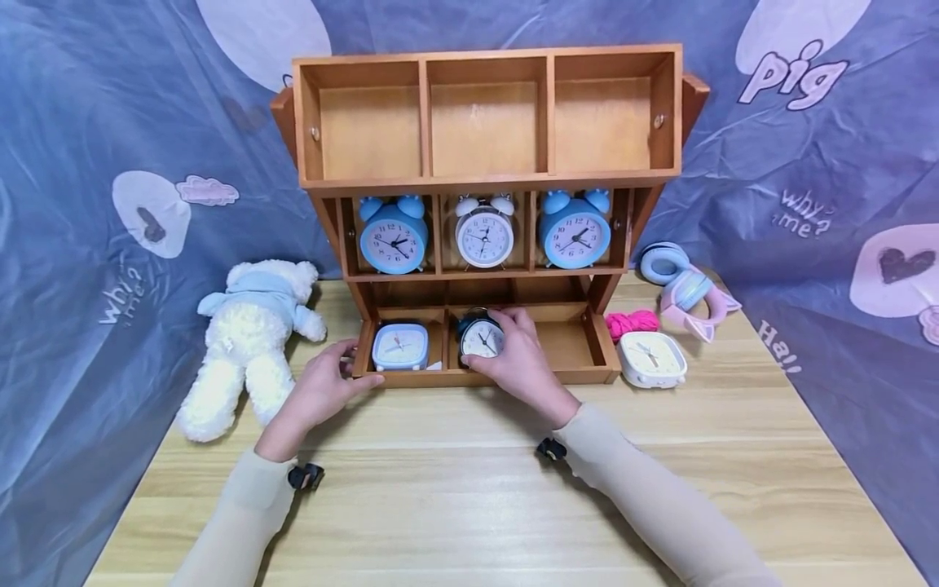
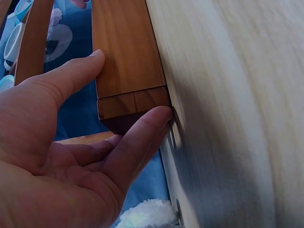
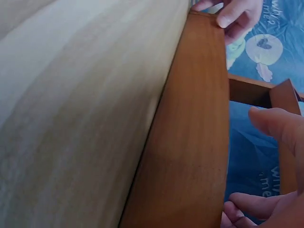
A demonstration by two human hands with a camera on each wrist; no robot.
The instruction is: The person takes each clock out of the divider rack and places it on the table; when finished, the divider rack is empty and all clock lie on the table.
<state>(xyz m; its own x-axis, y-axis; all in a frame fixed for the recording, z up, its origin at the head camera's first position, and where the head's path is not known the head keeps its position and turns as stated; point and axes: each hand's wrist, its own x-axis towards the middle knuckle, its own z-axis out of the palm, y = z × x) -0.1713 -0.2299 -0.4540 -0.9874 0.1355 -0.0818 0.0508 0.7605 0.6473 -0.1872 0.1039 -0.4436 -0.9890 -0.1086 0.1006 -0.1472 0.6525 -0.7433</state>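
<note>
A wooden three-tier shelf [image 1: 487,181] stands on the table. My left hand [image 1: 324,390] grips the left front corner of its bottom tier; in the left wrist view the thumb lies on the front board [image 2: 128,47] and the fingers reach round its end. A small black alarm clock [image 1: 482,339] with a white dial leans back in the middle bottom compartment. My right hand [image 1: 522,359] holds that clock, thumb at its lower edge and fingers at its upper right. In the right wrist view the front board hides the clock. Left of it lies a light-blue square clock [image 1: 399,347].
The middle tier holds a blue twin-bell clock [image 1: 394,236], a white one [image 1: 484,235] and another blue one [image 1: 575,231]. Right of the shelf are a white square clock [image 1: 652,359], pink yarn [image 1: 632,323] and cat-ear headphones [image 1: 693,293]. A teddy bear [image 1: 253,334] lies left.
</note>
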